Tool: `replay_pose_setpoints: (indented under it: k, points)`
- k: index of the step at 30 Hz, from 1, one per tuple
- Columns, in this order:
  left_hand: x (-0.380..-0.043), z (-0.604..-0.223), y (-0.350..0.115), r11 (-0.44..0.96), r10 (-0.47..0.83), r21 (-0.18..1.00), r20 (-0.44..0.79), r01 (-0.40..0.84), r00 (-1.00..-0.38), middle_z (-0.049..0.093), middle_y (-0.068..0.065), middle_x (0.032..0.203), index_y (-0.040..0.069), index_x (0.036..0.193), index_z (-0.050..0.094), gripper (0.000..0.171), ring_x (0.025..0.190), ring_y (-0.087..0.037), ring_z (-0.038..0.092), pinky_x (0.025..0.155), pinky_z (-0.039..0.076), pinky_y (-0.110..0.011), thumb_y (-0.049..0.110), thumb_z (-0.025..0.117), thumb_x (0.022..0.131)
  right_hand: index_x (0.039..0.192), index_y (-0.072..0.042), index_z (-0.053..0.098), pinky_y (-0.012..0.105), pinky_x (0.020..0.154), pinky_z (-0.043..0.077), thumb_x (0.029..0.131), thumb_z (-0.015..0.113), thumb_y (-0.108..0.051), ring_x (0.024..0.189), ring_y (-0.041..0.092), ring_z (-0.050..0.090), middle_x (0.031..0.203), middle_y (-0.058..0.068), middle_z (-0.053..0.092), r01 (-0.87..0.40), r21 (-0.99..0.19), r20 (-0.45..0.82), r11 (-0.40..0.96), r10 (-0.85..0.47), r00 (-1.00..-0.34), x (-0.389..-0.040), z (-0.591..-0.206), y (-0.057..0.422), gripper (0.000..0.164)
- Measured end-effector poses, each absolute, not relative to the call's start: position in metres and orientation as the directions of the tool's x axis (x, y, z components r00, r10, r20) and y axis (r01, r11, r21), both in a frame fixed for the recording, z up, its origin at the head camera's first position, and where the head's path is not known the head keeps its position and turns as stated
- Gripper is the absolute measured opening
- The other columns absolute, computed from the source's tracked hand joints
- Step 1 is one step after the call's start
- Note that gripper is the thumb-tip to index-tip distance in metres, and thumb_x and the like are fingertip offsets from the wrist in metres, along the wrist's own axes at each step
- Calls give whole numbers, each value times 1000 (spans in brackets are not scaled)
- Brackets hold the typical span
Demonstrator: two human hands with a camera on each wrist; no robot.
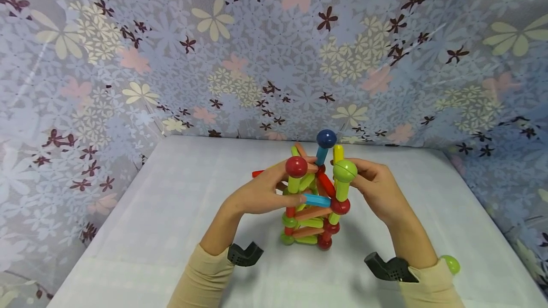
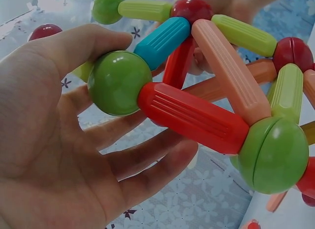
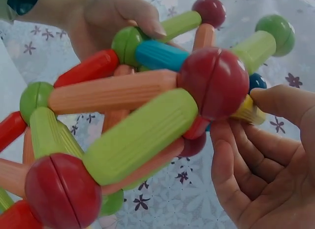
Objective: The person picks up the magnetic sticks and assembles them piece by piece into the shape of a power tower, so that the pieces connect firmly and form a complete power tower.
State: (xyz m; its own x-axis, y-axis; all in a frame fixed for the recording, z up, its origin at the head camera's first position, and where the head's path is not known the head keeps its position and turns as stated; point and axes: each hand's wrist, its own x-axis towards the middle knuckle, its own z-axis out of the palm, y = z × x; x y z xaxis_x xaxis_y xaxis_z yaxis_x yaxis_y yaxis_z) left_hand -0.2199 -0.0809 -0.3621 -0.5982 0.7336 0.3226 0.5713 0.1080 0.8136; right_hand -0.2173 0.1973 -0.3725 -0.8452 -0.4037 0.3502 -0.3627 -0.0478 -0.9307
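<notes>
A tower of magnetic rods and balls (image 1: 312, 213) stands on the table, its corners rising in short uprights. Red (image 1: 296, 167), light green (image 1: 345, 171) and dark blue (image 1: 327, 138) balls top three of them. My left hand (image 1: 265, 194) grips the tower's upper left corner, thumb by a green ball (image 2: 120, 83) and a blue rod (image 1: 318, 200), fingers reaching behind. At the upper right back, my right hand (image 1: 378, 189) pinches a yellow rod (image 3: 248, 112) between thumb and fingers. The tower's posts partly hide the right fingertips in the head view.
A loose light green ball (image 1: 451, 264) lies beside the right forearm. The white tabletop (image 1: 171, 194) ends at a flowered cloth backdrop (image 1: 239, 61). A red rod end (image 1: 257, 174) sticks out left of the tower, behind the left hand.
</notes>
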Motion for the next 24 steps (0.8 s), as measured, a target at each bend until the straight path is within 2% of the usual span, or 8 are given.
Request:
replay_pose_setpoints:
  k: [8, 12, 17, 24]
  points:
    - [-198, -331, -80, 128, 725, 841, 282, 526, -628, 33, -6, 152, 3, 139, 46, 51, 117, -20, 50, 80, 51, -37, 5, 62, 90, 123, 6, 60, 31, 91, 47, 98, 54, -5, 112, 28, 51, 116, 12, 63, -378, -926, 341, 15, -399, -851, -214, -371, 195, 28]
    - [-198, -331, -80, 120, 728, 840, 288, 529, -622, 33, -7, 152, 2, 139, 45, 52, 117, -22, 50, 80, 52, -36, 4, 62, 90, 120, 5, 62, 32, 89, 48, 97, 55, -6, 109, 28, 53, 110, 15, 65, -382, -924, 342, 30, -389, -855, -213, -371, 193, 26]
    - [-200, -333, -80, 117, 730, 842, 287, 527, -620, 32, -7, 152, 2, 140, 45, 53, 118, -21, 50, 80, 52, -35, 4, 62, 90, 118, 7, 62, 32, 88, 49, 96, 57, -5, 105, 26, 57, 110, 12, 66, -391, -919, 347, 45, -378, -859, -212, -370, 191, 25]
    - [-217, -359, -79, 126, 722, 826, 303, 549, -622, 30, 10, 152, 15, 142, 45, 55, 123, -15, 46, 80, 52, -37, 14, 64, 91, 116, 6, 64, 32, 86, 50, 96, 58, -6, 100, 25, 58, 106, 10, 67, -392, -917, 344, 70, -361, -867, -210, -370, 190, 24]
